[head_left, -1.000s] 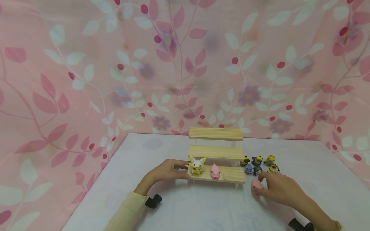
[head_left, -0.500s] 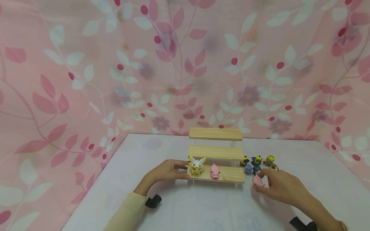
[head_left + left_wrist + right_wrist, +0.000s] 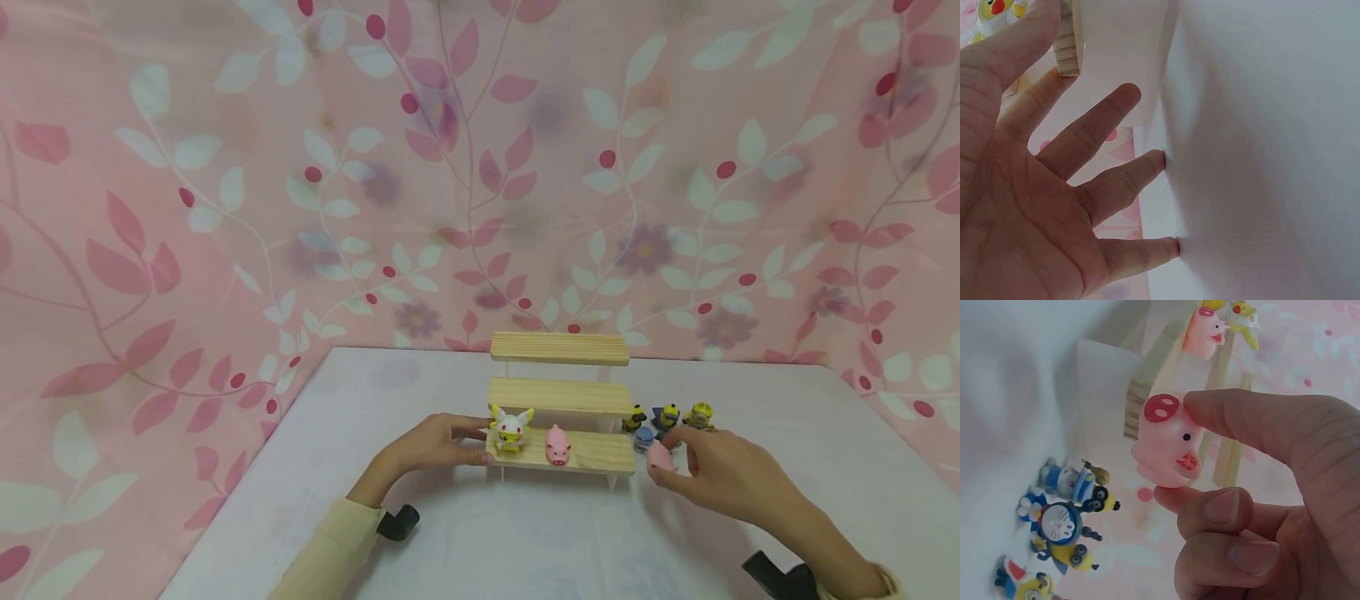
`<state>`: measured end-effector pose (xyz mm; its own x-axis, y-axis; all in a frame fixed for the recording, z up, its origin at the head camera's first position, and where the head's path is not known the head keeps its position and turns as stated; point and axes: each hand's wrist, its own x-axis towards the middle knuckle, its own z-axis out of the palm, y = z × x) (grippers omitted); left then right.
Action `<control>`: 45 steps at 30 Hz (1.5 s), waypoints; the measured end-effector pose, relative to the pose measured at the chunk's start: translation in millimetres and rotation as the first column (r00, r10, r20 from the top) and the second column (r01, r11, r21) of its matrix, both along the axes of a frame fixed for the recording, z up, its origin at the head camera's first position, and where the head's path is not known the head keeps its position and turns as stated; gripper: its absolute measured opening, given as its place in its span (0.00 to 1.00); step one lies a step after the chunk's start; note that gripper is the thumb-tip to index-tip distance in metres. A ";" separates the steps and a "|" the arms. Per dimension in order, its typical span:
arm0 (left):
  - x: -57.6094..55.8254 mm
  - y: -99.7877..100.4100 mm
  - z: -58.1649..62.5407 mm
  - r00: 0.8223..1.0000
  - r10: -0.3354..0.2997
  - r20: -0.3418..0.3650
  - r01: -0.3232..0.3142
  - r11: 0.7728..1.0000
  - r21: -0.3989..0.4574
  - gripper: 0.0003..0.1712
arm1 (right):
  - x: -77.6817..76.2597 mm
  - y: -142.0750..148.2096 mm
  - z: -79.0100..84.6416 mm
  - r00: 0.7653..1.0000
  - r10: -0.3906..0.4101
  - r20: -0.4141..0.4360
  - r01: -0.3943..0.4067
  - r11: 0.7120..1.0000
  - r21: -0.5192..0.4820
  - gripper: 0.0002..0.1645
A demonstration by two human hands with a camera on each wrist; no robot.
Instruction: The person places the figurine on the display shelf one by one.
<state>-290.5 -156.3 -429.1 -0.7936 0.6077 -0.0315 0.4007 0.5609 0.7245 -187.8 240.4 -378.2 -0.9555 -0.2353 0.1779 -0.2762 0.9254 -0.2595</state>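
My right hand pinches a pink toy pig between thumb and fingers, off the table at the right of a three-tier wooden display shelf. In the right wrist view the pig's red snout faces up. My left hand grips the left end of the shelf's lowest board between thumb and index finger. Its other fingers are spread, two of them with tips at the white tabletop. On the lowest board sit a white-and-yellow figurine at the left and another pink toy pig near the middle.
Several small figurines, among them a yellow one and a blue-and-white cat figurine, stand close together right of the shelf. My right hand partly hides them in the head view. A pink leaf-patterned cloth hangs behind the white table.
My right hand has raised the held pig and tilted it, and now shifts it slightly left toward the shelf. The left hand and the shelf stay in place.
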 end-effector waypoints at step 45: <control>0.7 0.6 0.6 1.000 0.002 0.023 -0.003 1.000 0.010 0.38 | -29.1 -43.1 -0.5 0.994 0.104 -0.019 -0.105 0.994 -0.028 0.27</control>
